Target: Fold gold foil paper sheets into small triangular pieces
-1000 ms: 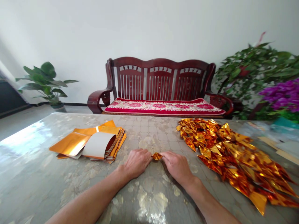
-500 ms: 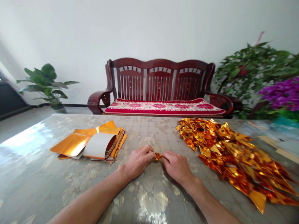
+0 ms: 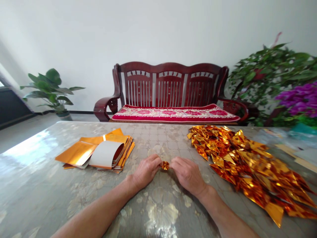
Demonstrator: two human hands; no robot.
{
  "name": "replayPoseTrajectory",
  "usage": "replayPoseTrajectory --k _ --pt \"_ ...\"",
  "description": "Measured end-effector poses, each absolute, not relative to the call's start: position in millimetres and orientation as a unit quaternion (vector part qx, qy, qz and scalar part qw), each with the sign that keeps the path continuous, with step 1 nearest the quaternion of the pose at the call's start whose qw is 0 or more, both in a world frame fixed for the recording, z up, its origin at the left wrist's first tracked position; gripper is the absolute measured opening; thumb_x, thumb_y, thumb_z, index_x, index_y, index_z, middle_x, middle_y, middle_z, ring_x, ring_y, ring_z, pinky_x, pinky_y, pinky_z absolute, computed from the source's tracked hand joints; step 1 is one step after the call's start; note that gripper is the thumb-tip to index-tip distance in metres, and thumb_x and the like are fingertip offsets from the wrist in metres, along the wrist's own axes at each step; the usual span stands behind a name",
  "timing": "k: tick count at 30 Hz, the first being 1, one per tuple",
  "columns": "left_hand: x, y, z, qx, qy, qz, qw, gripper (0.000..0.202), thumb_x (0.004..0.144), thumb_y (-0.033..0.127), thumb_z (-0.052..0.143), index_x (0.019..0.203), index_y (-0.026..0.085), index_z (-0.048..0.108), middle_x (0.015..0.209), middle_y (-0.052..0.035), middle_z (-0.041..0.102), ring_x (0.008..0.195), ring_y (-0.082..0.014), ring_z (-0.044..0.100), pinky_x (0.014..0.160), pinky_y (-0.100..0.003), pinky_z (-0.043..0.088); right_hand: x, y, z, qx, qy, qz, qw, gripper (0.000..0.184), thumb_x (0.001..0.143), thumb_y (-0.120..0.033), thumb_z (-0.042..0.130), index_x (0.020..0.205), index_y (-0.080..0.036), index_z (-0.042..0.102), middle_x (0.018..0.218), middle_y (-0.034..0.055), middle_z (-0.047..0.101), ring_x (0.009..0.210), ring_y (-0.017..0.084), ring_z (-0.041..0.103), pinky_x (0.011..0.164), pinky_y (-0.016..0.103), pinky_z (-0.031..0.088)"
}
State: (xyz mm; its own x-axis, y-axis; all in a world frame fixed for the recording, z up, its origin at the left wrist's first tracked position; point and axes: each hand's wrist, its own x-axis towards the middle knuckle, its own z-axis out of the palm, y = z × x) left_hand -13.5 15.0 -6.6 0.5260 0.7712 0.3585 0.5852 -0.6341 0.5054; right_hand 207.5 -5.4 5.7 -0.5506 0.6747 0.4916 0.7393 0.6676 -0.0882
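Observation:
My left hand (image 3: 146, 171) and my right hand (image 3: 187, 174) meet at the middle of the table (image 3: 37, 185), fingers pinched from both sides on a small folded piece of gold foil paper (image 3: 165, 165). Most of that piece is hidden between the fingertips. A stack of flat gold foil sheets (image 3: 99, 152) lies to the left, its top sheet curled with the white back showing. On the right spreads a large heap of folded gold foil pieces (image 3: 247, 165).
The table has a glossy marbled top. Behind it stands a dark red wooden bench (image 3: 170, 89) with a red cushion. A potted plant (image 3: 49, 89) is at the far left; green plants and purple flowers (image 3: 297, 99) stand at the right.
Both hands have shifted slightly away from me with the small foil piece, and the fingers have closed tighter round it, so less of it shows.

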Motion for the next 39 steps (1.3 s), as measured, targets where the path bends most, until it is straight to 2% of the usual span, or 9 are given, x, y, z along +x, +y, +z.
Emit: replayPoseTrajectory --k 7,15,22,29,34,39 --pt "-15 20 -11 0.857 0.379 0.308 0.165 0.017 0.095 0.013 0.048 0.086 0.020 0.060 0.090 -0.0005 0.061 0.085 -0.0131 0.059 0.077 -0.021 0.045 214 3 -2 -0.375 -0.884 -0.088 0.265 0.017 0.095 -0.013 0.053 0.090 -0.021 0.066 0.086 0.0013 0.065 0.080 0.016 0.057 0.074 0.028 0.040" --pt "-16 19 -6 0.871 0.382 0.278 0.133 0.017 0.096 0.014 0.047 0.086 0.019 0.060 0.104 -0.0041 0.066 0.093 -0.0151 0.063 0.082 -0.023 0.047 219 6 -2 -0.361 -0.885 -0.061 0.288 0.021 0.094 -0.008 0.051 0.086 -0.020 0.066 0.085 0.0017 0.067 0.078 0.015 0.059 0.072 0.026 0.043" --pt "-17 21 -4 0.867 0.391 0.272 0.145 0.017 0.098 0.019 0.048 0.088 0.019 0.062 0.099 -0.0038 0.066 0.088 -0.0149 0.063 0.079 -0.023 0.047 222 5 -2 -0.377 -0.878 -0.059 0.288 0.016 0.094 -0.013 0.055 0.090 -0.022 0.068 0.087 0.0013 0.069 0.080 0.016 0.063 0.072 0.026 0.043" --pt "-16 23 -3 0.858 0.416 0.264 0.144 0.017 0.097 0.022 0.049 0.088 0.020 0.063 0.086 -0.0015 0.065 0.080 -0.0152 0.062 0.073 -0.023 0.045 222 9 0 -0.421 -0.851 0.051 0.311 0.020 0.090 -0.011 0.056 0.088 -0.024 0.071 0.087 0.0000 0.070 0.081 0.015 0.066 0.072 0.024 0.046" --pt "-14 28 -9 0.829 0.419 0.310 0.202 0.013 0.092 0.019 0.053 0.088 0.021 0.065 0.085 0.0004 0.066 0.080 -0.0142 0.063 0.073 -0.022 0.046 224 14 1 -0.422 -0.822 0.140 0.356 0.029 0.090 -0.011 0.051 0.096 -0.027 0.074 0.095 -0.0002 0.071 0.089 0.015 0.067 0.078 0.025 0.049" --pt "-13 32 -10 0.812 0.422 0.327 0.236 0.012 0.089 0.016 0.055 0.085 0.020 0.066 0.082 0.0011 0.068 0.078 -0.0140 0.063 0.074 -0.023 0.047 225 18 -2 -0.427 -0.801 0.173 0.382 0.026 0.089 -0.014 0.053 0.093 -0.027 0.075 0.092 0.0007 0.071 0.087 0.016 0.066 0.079 0.026 0.051"
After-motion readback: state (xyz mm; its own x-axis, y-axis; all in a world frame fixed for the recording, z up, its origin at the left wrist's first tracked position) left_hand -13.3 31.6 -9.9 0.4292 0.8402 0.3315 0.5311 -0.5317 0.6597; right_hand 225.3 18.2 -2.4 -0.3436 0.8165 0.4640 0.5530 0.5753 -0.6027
